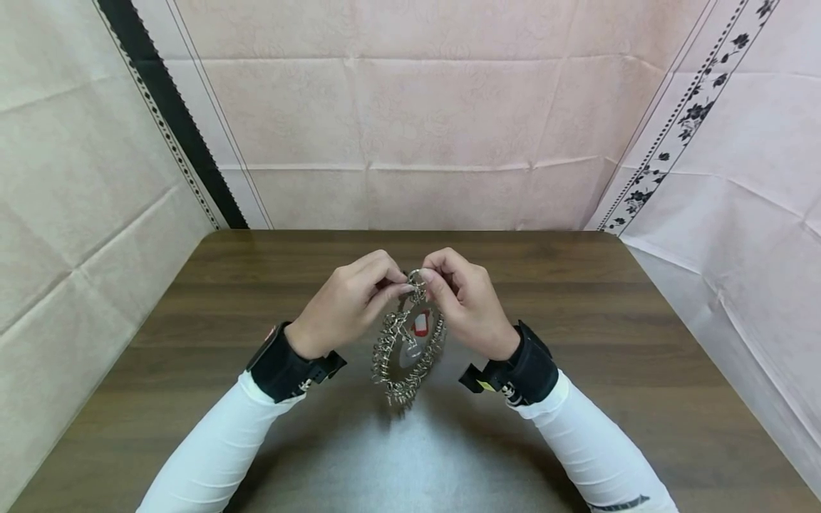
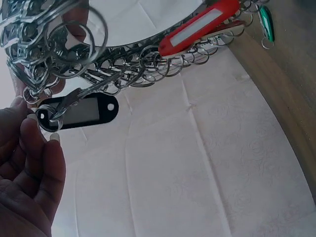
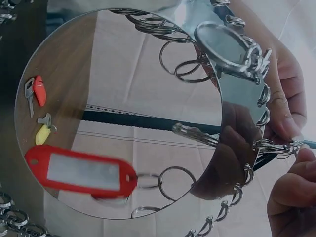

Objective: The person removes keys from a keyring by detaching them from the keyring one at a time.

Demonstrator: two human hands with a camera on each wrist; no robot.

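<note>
Above the table, both hands hold up a metal hoop (image 1: 383,349) ringed with many small split rings. With thumb and fingers, my left hand (image 1: 343,299) pinches a small ring at the top; in the left wrist view a black key tag (image 2: 81,112) hangs by its fingertips. My right hand (image 1: 471,303) pinches beside it, at a small metal ring (image 1: 415,276). A red key tag (image 3: 81,170) with a pale label hangs at the hoop. Through the opening, the right wrist view shows a key with a red head (image 3: 38,91) and one with yellow (image 3: 43,133).
The brown wooden table (image 1: 256,399) lies under the hands. Pale patterned cloth (image 1: 436,114) covers the wall behind and both sides, with a black band (image 1: 173,107) at left. A green tag (image 2: 265,23) shows in the left wrist view.
</note>
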